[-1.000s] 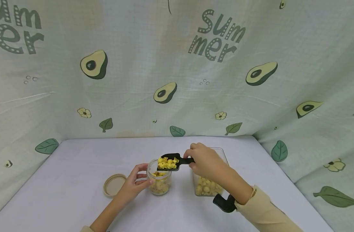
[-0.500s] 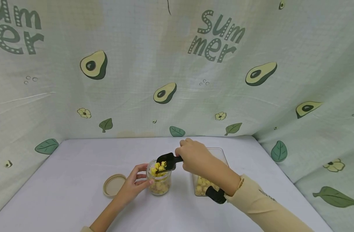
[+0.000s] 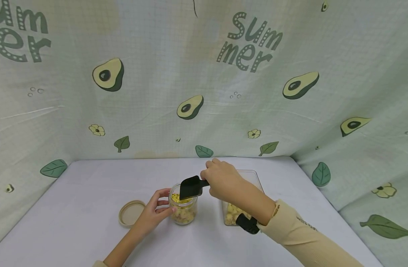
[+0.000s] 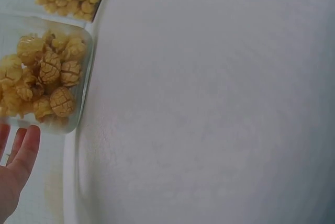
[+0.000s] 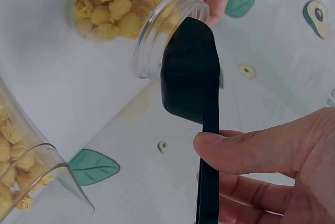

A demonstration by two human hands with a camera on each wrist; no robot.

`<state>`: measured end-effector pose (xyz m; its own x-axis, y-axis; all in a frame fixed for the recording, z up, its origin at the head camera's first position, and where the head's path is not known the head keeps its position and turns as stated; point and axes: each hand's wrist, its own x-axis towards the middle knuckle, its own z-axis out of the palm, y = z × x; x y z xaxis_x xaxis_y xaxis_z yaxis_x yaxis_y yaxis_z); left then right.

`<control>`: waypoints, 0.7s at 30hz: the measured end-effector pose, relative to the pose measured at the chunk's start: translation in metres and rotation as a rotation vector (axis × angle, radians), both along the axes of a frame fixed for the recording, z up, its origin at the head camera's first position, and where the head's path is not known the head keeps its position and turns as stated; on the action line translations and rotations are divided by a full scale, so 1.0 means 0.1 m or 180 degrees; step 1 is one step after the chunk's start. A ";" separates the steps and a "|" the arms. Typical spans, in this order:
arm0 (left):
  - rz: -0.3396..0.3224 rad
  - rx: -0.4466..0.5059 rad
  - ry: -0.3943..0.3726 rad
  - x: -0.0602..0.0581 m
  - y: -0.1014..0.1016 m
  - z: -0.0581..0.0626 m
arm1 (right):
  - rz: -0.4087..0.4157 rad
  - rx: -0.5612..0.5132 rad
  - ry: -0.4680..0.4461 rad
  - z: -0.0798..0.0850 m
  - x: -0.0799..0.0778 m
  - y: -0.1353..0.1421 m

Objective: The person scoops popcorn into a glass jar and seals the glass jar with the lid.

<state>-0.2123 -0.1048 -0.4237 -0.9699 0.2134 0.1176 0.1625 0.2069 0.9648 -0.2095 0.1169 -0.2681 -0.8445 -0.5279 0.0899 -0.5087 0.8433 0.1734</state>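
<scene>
A clear glass jar (image 3: 186, 221) stands upright on the table with yellow popcorn (image 4: 49, 69) inside. My left hand (image 3: 155, 209) holds its left side, thumb in front and fingers spread behind. Above the jar's mouth a black scoop (image 5: 191, 72) is tipped over, its back turned up, so its inside is hidden in the head view. My right hand (image 3: 222, 180) grips the scoop's handle, and the right wrist view shows the thumb (image 5: 235, 150) pressed along it. Just right of the jar, partly behind my right forearm, is a clear rectangular container (image 3: 225, 218) holding more popcorn.
A round lid (image 3: 131, 214) lies on the white table (image 3: 90, 207) left of the jar, near my left wrist. A hanging cloth with avocado prints (image 3: 150, 74) closes off the back and the sides.
My right hand has moved left and turned the scoop over above the jar. The popcorn seen in the scoop earlier is out of sight. The left hand and jar have stayed put.
</scene>
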 end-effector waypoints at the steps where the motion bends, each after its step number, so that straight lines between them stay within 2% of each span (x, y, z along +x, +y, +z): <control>1: 0.0001 0.0002 0.0003 0.00 0.00 0.00 | -0.0007 -0.0009 0.0000 0.00 0.00 0.01; 11: 0.0015 0.0027 -0.0037 0.00 0.01 0.00 | -0.0085 -0.0363 -0.0159 -0.05 -0.02 0.14; 21: 0.0080 -0.0005 -0.0049 0.00 0.02 -0.01 | -0.0285 -0.0966 -0.0330 -0.06 0.00 0.36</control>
